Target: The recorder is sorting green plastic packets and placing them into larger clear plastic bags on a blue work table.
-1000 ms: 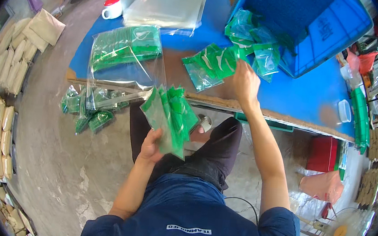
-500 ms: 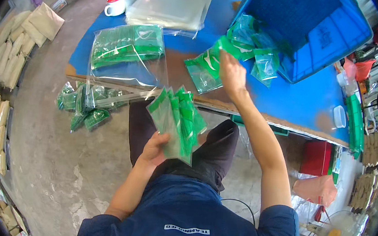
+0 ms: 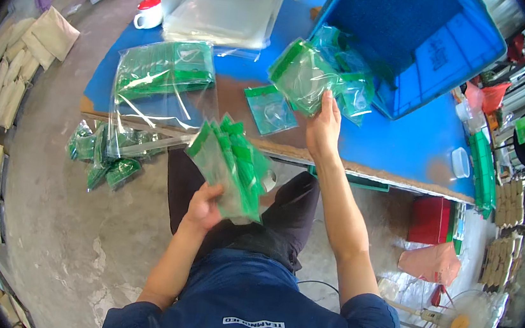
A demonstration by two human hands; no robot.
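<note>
Above my lap my left hand (image 3: 205, 207) is closed on the lower end of a fanned bunch of clear plastic packets with green tops (image 3: 235, 164). My right hand (image 3: 324, 127) pinches the lower edge of another clear, green-topped packet (image 3: 307, 76), held up over the blue table. One more green packet (image 3: 270, 111) lies flat on the worn brown patch near the table's front edge. A loose heap of such packets (image 3: 354, 93) spills from the mouth of the tipped blue crate (image 3: 396, 111), partly hidden behind the held packet.
A large clear bag of stacked green packets (image 3: 166, 74) lies on the table's left. Behind it are clear plastic sheets (image 3: 220, 22) and a white pot with a red lid (image 3: 149, 14). More green packets (image 3: 113, 155) hang below the left edge. A fan (image 3: 460, 326) stands right.
My right hand has lifted a green packet off the table and turned it upright. The left hand still grips its bunch. The whole view has shifted slightly.
</note>
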